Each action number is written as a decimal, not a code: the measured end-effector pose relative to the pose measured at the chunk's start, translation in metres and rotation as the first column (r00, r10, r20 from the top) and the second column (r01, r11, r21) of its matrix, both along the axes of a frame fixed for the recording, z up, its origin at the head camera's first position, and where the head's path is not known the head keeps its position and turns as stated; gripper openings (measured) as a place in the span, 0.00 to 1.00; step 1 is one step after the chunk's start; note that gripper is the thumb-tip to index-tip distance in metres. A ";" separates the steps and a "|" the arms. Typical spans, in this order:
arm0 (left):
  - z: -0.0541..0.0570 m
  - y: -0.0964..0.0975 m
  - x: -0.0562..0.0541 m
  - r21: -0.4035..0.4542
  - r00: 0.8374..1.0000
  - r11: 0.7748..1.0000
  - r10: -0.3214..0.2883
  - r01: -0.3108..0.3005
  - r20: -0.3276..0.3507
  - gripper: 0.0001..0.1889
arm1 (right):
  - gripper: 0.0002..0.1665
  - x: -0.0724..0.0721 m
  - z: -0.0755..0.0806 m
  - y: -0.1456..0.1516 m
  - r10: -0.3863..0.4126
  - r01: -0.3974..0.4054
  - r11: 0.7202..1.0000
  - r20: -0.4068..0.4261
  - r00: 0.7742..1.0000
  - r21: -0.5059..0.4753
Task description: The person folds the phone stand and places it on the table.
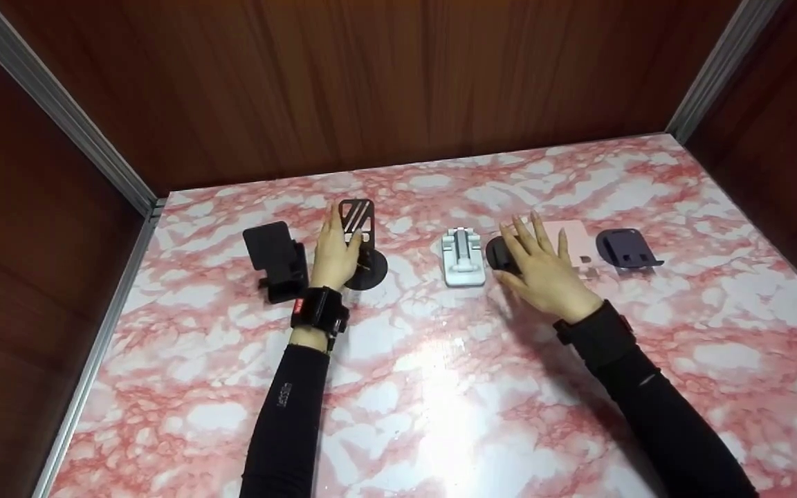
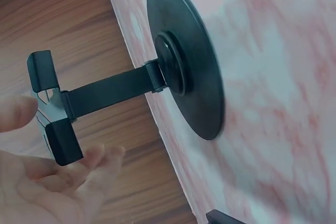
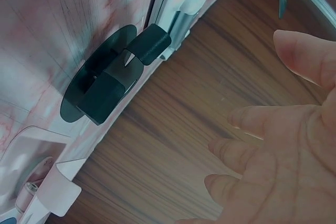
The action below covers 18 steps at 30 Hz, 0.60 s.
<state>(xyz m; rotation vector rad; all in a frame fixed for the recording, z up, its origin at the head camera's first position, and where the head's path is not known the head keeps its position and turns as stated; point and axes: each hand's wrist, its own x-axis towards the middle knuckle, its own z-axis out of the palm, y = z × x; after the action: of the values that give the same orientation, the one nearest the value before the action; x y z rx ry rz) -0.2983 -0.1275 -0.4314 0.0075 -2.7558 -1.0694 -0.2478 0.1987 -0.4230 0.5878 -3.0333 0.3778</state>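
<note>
A black phone stand [image 1: 369,275] with a round base and a slotted top plate stands upright left of centre. My left hand [image 1: 333,257] is at its plate, fingers straight and thumb apart; in the left wrist view the thumb and fingers lie on either side of the stand's two-lipped holder [image 2: 63,142]. My right hand [image 1: 549,275] spreads its fingers over a folded black phone stand [image 1: 499,254], partly covering it in the head view. The right wrist view shows that palm bare, apart from the folded stand [image 3: 102,98].
A black stand [image 1: 277,259] is at the far left. Between the hands lies a white folding phone stand [image 1: 464,259]. Right of my right hand are a pink stand [image 1: 573,238] and a dark purple one [image 1: 627,249]. Brown wood-grain panels [image 1: 398,83] enclose the marbled table [image 1: 398,387].
</note>
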 end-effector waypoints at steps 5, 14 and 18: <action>0.001 0.000 -0.002 0.000 0.996 0.999 0.042 -0.042 -0.074 0.27 | 0.44 0.000 0.001 0.000 0.005 -0.005 1.000 0.010 1.000 0.003; 0.007 0.001 -0.001 0.140 0.990 0.990 0.044 -0.025 -0.134 0.12 | 0.44 0.000 0.000 0.000 0.012 -0.012 1.000 0.008 1.000 -0.010; 0.010 0.004 0.004 0.229 0.986 0.973 0.018 0.021 -0.166 0.12 | 0.43 0.001 0.000 0.000 0.015 -0.015 1.000 0.004 1.000 -0.013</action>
<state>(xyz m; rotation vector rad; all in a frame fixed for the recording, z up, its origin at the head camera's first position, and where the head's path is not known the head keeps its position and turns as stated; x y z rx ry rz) -0.2945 -0.1235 -0.4217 -0.0504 -2.4720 -1.3197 -0.2468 0.1987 -0.4228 0.6096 -3.0298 0.3988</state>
